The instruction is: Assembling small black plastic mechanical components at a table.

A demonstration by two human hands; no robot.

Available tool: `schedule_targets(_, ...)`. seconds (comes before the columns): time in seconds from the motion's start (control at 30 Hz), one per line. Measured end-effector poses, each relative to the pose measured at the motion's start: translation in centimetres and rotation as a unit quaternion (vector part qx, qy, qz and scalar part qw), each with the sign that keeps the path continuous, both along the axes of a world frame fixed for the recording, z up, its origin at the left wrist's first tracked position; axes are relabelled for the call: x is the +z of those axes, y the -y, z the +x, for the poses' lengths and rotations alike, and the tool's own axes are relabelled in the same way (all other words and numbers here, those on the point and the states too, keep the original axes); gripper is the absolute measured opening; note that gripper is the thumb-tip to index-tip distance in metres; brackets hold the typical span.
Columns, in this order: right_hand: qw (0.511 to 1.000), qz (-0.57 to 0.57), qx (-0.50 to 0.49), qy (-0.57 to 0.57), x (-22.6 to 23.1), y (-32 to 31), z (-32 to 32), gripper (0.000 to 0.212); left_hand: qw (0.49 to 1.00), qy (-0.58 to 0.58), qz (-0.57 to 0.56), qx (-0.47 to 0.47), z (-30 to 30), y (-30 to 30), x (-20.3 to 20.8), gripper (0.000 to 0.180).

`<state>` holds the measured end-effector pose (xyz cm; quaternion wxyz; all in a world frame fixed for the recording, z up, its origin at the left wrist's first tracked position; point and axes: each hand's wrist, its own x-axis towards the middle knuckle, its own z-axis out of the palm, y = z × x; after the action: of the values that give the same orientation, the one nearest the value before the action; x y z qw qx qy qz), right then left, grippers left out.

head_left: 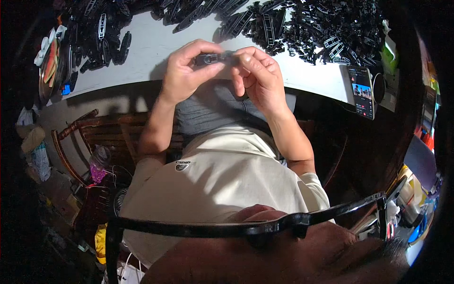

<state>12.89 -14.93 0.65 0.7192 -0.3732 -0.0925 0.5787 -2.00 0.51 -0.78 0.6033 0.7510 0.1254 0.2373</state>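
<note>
Above the near edge of the white table [142, 57], my left hand [179, 71] grips a small dark plastic part [206, 59] between thumb and fingers. The part lies roughly level, and its right end points toward my other hand. My right hand [265, 73] is closed at that end, thumb against the index finger, with the lower fingers curled. Something greyish shows between the two hands, but it is too blurred to name. How much of the part sits inside the right fingertips is hidden.
Black plastic parts lie in heaps [269, 28] along the table's far side, with smaller pieces [326, 23] at the right. A lit phone [363, 92] stands at the right edge. At the left are a plate of reddish slices [49, 66] and a wooden chair [71, 130].
</note>
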Motion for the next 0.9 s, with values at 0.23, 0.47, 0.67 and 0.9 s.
schedule_targets(0.23,0.999,-0.007,0.031,0.018,-0.4,0.0,0.1,0.017,0.994,-0.039,0.099,0.012,0.4,0.3,0.9,0.033)
schedule_targets(0.47,0.963,-0.079,-0.012,0.259,-0.3,0.0,-2.0,0.015,0.987,-0.061,0.147,0.036,0.6,0.7,0.3,0.037)
schedule_targets(0.67,0.798,-0.126,-0.033,0.588,-0.4,0.2,-1.8,0.017,0.983,-0.085,0.133,0.093,0.6,1.1,-0.3,0.034)
schedule_targets(0.9,0.944,-0.050,-0.026,0.325,0.1,0.1,-0.9,0.021,0.989,-0.066,0.098,0.088,0.6,1.5,-0.8,0.030)
